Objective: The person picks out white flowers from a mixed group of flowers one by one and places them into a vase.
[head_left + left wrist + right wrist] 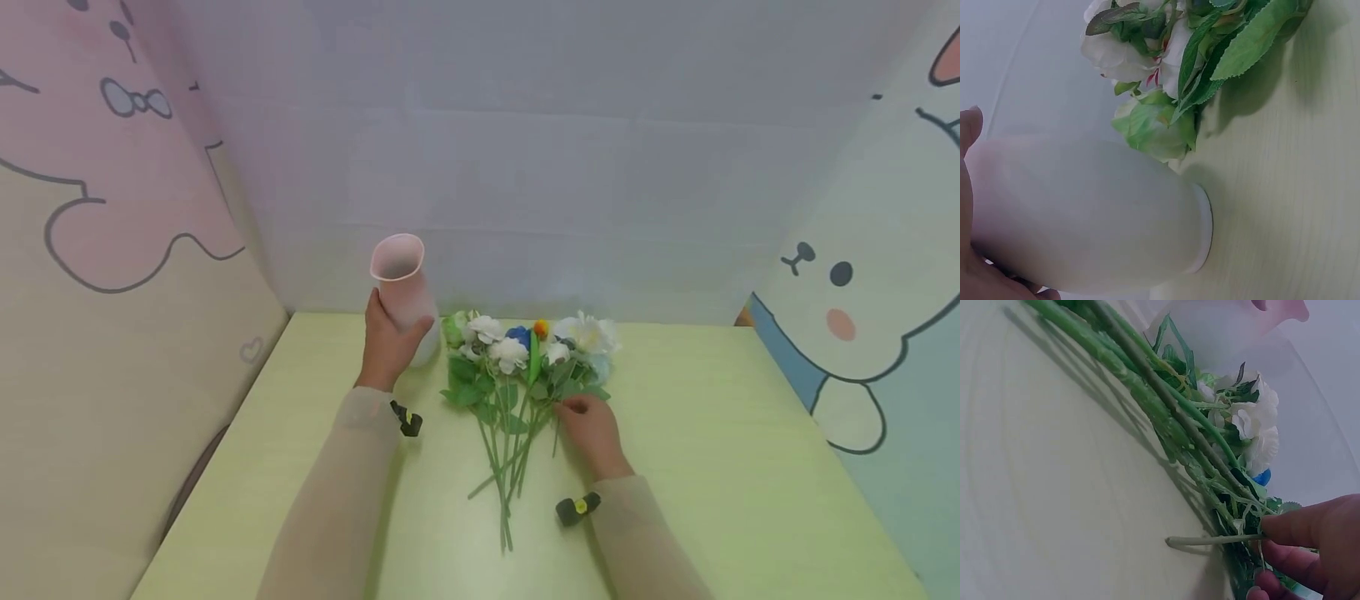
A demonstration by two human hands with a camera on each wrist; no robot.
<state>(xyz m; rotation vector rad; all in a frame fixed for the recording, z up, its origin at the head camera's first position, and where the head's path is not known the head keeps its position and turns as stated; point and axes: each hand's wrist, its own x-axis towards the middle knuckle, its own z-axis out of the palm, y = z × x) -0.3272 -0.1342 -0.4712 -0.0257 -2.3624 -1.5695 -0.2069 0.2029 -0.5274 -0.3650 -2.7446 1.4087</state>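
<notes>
Vase (408,302) beside flowers (510,355), wall (510,183) behind

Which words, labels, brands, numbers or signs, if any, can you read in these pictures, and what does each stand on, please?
None can be read: no lettering shows on the vase, flowers or table.
The wall heart is a drawing, not text.
Any marking on the black wrist pieces is too small to read.

From the middle of the pale yellow-green table (720,433), the vase (408,298) at eleven o'clock fades from pink to white, while the artificial flowers (510,354) at twelve mix white, blue, orange and green. A dark-outlined pink cartoon animal (123,187) shows at ten, a white cartoon rabbit (888,242) at two.
</notes>
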